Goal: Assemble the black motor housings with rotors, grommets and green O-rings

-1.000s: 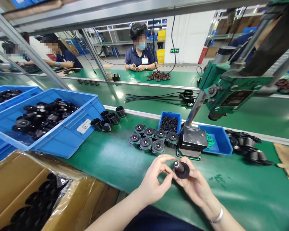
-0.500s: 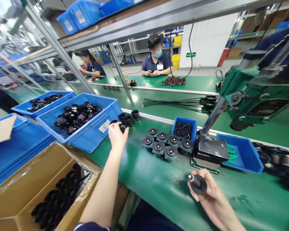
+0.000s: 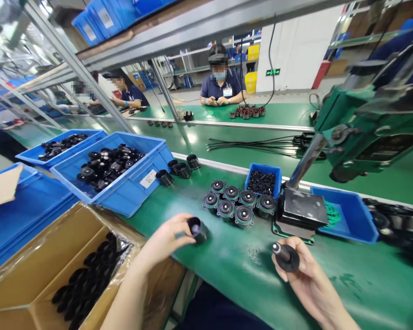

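Observation:
My left hand [image 3: 176,233] grips the rim of a black cylindrical cup [image 3: 200,232], tilted with its opening toward the hand, low over the green bench. In my right hand [image 3: 304,266] is a black disc-shaped part with a metal-tipped shaft [image 3: 285,255], the shaft pointing up and left. Between and beyond the hands stand several round black housings [image 3: 226,207] with green rings and a pale centre pin. More black cups [image 3: 183,170] stand on the bench beside the large blue bin.
A blue bin [image 3: 147,158] of black parts and an open carton [image 3: 10,284] lie left. A small blue bin [image 3: 278,183] holds little black pieces. Right stand a green press [image 3: 368,119] with a black block [image 3: 304,206] and a blue tray [image 3: 358,220]. A co-worker [image 3: 223,87] sits opposite.
My left hand has drawn a black cup from the group by the large bin, toward me and to the right. My right hand has barely moved, still holding the shafted part.

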Motion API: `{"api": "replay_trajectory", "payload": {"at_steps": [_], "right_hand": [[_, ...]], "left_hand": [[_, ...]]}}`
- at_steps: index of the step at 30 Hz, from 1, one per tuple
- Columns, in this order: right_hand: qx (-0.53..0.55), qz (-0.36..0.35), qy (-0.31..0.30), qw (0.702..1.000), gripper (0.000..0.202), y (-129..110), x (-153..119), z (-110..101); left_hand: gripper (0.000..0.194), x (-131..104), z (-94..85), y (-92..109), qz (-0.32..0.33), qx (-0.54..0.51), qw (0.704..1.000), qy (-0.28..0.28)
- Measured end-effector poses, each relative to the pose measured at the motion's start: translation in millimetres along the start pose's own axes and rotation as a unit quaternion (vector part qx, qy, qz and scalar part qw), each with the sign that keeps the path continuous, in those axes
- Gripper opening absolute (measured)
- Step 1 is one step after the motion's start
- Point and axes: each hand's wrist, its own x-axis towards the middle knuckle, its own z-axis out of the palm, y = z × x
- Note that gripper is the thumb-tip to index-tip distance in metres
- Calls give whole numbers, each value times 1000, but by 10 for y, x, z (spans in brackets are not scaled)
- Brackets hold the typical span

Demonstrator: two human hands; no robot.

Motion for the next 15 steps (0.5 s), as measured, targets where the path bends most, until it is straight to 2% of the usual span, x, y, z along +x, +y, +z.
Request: {"api": "replay_trajectory", "payload": {"at_steps": [2, 3, 6, 8, 9, 12, 15], "right_hand": [[1, 5, 7, 1000, 33, -7, -1, 13], [0, 7, 10, 1000, 33, -6, 1, 21], [-6, 11, 10, 1000, 31, 9, 14, 39], [-8, 7, 6, 1000, 30, 22, 22, 44], [-7, 5, 4, 1000, 29, 26, 25, 45], [-5, -2, 3, 1000, 28, 24, 30, 47], [-9, -3, 0, 1000, 28, 9, 31, 49]], "left_hand": [[5, -196, 217, 141, 27, -96, 994, -50], [15, -247, 335, 192, 20, -134, 990, -45], [65, -264, 667, 255, -6, -217, 976, 1], [91, -221, 832, 248, -7, -227, 974, 20], [97, -197, 889, 240, -3, -216, 976, 30], [95, -149, 945, 219, 9, -180, 983, 38], [90, -158, 854, 199, 39, -169, 984, -28]]}}
